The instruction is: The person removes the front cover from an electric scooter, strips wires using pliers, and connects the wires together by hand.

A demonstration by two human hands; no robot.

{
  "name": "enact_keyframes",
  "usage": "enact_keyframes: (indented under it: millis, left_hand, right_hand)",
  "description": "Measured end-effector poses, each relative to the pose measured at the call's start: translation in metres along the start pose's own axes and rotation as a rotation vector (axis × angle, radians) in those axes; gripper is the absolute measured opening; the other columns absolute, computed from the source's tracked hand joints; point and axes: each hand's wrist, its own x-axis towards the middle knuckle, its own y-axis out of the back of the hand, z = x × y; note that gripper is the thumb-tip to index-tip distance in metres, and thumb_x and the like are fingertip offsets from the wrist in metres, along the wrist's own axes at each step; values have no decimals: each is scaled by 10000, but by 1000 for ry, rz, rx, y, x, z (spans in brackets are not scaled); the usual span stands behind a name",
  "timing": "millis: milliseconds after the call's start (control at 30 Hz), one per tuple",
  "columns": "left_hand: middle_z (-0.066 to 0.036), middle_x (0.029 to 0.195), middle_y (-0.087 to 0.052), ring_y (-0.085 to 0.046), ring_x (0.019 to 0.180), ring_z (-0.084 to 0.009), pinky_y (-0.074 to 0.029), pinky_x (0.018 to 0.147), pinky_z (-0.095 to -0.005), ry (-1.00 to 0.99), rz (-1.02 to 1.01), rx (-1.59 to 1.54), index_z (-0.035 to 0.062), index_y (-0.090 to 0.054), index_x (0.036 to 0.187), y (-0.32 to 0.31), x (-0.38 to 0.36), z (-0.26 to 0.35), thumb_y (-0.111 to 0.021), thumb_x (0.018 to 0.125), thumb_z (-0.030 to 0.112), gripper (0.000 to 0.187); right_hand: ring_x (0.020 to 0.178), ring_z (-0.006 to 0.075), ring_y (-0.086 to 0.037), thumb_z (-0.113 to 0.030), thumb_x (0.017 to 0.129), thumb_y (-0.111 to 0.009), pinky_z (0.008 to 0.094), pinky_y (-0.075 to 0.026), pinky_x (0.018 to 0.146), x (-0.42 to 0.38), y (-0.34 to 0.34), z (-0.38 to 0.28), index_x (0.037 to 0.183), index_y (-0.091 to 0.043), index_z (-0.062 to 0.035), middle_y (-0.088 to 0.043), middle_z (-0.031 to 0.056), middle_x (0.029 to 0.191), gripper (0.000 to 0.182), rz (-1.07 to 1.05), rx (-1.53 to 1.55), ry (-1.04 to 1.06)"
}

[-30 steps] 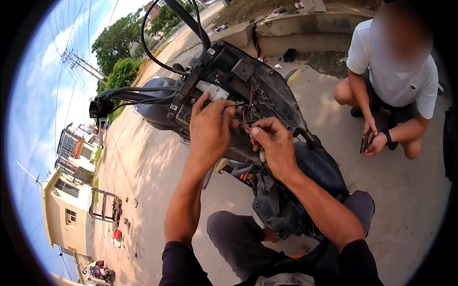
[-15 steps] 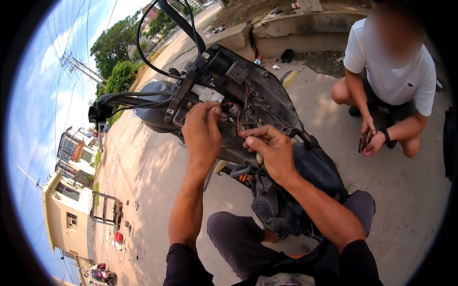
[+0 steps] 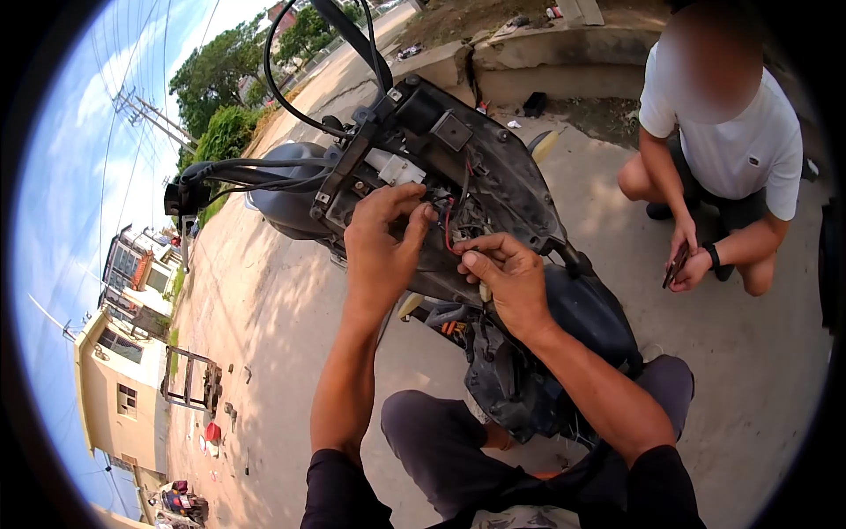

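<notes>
The front of a dark scooter (image 3: 520, 189) stands before me with its inner wiring bare. My left hand (image 3: 385, 247) is at the wiring opening, thumb and forefinger brought close around a dark wire end (image 3: 437, 201); the fingers partly hide it. A thin red wire (image 3: 448, 227) curves down from there to my right hand (image 3: 507, 278), which pinches its lower part between thumb and forefinger. Behind the fingers lies a tangle of dark wires (image 3: 471, 216). A white plastic part (image 3: 397, 169) sits just above my left fingertips.
At the right a person (image 3: 727, 150) in a white shirt squats with a phone (image 3: 677, 263) in their hands. The handlebar (image 3: 256, 167) and cables stick out to the left. A low concrete kerb (image 3: 564, 75) runs behind the scooter. A metal frame (image 3: 189, 379) lies on the ground further left.
My left hand has shifted slightly right and its thumb and forefinger have loosened a little. My right hand keeps its pinch on the red wire. The view has turned slightly.
</notes>
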Motion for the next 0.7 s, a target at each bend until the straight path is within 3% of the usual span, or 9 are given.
enact_keyframes:
  millis: [100,200,400,500,700]
  left_hand:
    - [-60,945,-824,-760,941,-148,-488,1092,-379,-148,-27,39,20,-753,1186,1,0,-13,-781,973,60,219]
    - [-34,997,-809,-723,1056,-255,-460,1132,-454,-219,-60,40,92,-771,1146,6,4,-7,-815,870,58,281]
    - [4,925,-772,-716,1033,-230,-441,1159,-500,-267,-135,111,126,-757,1177,12,5,3,-864,818,120,374]
    - [-12,998,-777,-722,1085,-241,-402,1199,-546,-286,-164,194,98,-760,1175,15,1,10,-885,781,97,413]
    - [-71,1130,-763,-714,1126,-285,-385,1207,-572,-370,18,297,78,-724,1205,10,-20,14,-891,762,59,474]
  right_hand:
    - [919,105,-712,-92,1031,-751,253,-560,793,1,3,0,1157,-728,1,-781,73,1098,159,-24,-6,-33]
    - [933,129,-721,-91,1032,-750,262,-567,794,1,4,-2,1172,-716,3,-784,93,1154,172,-21,-38,-67]
    - [929,132,-721,-112,1030,-760,269,-572,787,0,6,-3,1180,-705,-7,-779,90,1139,192,-40,-67,-68]
    - [945,98,-703,-119,1016,-779,254,-559,795,-1,7,-5,1183,-693,-12,-776,57,1111,216,-47,-70,-80]
    - [954,73,-691,-119,1001,-796,233,-547,801,-3,6,-8,1209,-669,-18,-768,36,1102,263,-38,-97,-74]
